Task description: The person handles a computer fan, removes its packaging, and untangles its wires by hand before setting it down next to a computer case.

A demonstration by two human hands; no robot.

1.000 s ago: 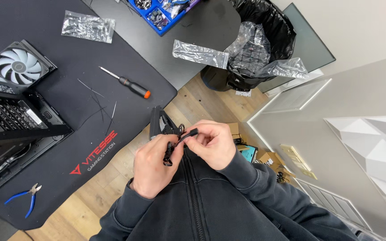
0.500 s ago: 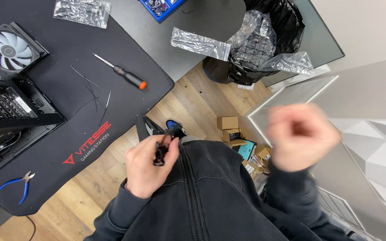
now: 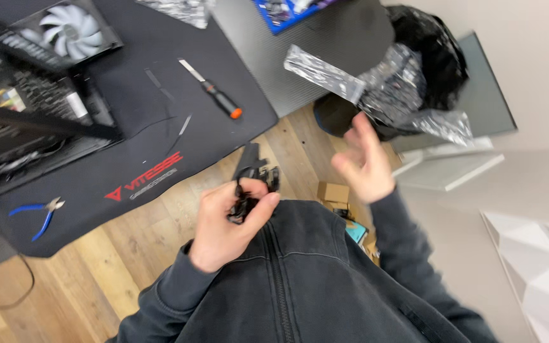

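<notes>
Head view, blurred by motion. Left hand (image 3: 227, 222) is closed around a bundle of black cables (image 3: 247, 202), held just above the chest of the dark zip jacket (image 3: 287, 279); a black bracket-like part (image 3: 249, 162) sticks up from behind the bundle, and I cannot tell if it is joined to the cables. Right hand (image 3: 365, 165) is open, fingers spread, holding nothing, raised near the bin (image 3: 433, 57) with the black liner and clear plastic wrap hanging out. Hands are well apart. On the black desk mat (image 3: 128, 152): orange-tipped screwdriver (image 3: 214, 92), blue-handled cutters (image 3: 36, 213) near the mat's edge, computer case (image 3: 27, 121) with a white fan (image 3: 71, 28) on top. Clear plastic bag (image 3: 322, 73) lies at the desk edge. Small cardboard box (image 3: 333, 192) sits on the wooden floor (image 3: 96, 279) below.
</notes>
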